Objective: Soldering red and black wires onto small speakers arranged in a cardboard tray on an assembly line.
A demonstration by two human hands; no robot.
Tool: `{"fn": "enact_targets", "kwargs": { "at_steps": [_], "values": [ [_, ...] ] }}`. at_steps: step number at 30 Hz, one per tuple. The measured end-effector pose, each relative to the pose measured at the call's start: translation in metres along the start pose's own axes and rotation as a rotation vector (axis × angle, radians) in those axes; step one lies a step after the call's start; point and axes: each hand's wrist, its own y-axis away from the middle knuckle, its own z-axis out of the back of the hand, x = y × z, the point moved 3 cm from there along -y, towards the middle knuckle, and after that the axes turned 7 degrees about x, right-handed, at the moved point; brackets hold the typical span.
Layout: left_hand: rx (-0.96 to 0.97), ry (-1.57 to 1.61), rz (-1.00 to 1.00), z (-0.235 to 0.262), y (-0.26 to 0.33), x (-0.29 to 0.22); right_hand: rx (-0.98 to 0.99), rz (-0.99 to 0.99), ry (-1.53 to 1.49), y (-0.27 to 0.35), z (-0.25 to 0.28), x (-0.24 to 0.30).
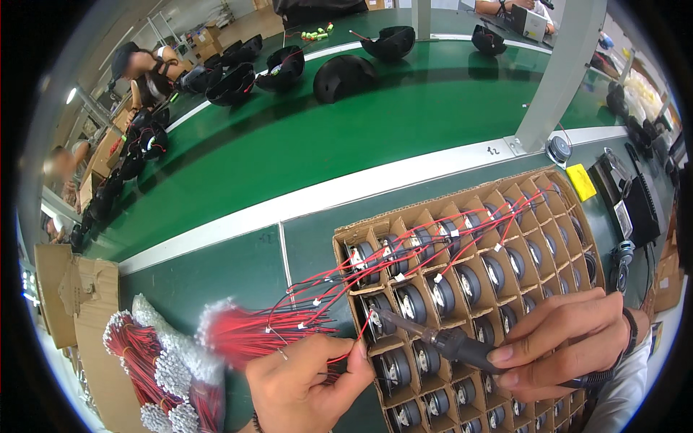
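My right hand (559, 346) is wrapped round the dark handle of a soldering iron (462, 348). The iron's tip reaches to a small round speaker (380, 322) in the left column of a divided cardboard box (451, 369). Pinched in my left hand (310, 382) is a thin red wire (364, 326), its end at that same speaker beside the tip. Whether tip and wire touch is too small to tell. Several speakers stand on edge in the box's cells, and red and black wires with white connectors lie across the far rows.
Left of the box lie a fanned bundle of red wires (245, 332) and bagged wire bundles (155, 361). Beyond runs a green conveyor (310, 159) with black shells (346, 78). A grey post (556, 79), yellow sponge (580, 182) and black soldering station (628, 195) stand right. Co-workers (144, 68) sit far left.
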Motion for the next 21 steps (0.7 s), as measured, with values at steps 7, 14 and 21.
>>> {"fn": "enact_targets", "kwargs": {
  "at_steps": [7, 14, 21],
  "values": [
    [0.000, -0.010, -0.006, 0.0007, -0.0003, -0.0008, 0.003, -0.009, -0.003, 0.0000, 0.0006, 0.0003],
    [0.002, -0.015, 0.005, 0.0012, -0.0006, -0.0014, 0.010, 0.003, -0.007, 0.0000, 0.0004, -0.0005],
    [0.004, -0.019, 0.004, 0.0009, -0.0003, -0.0006, 0.010, 0.012, -0.008, 0.0002, -0.0005, -0.0001]
  ]
}}
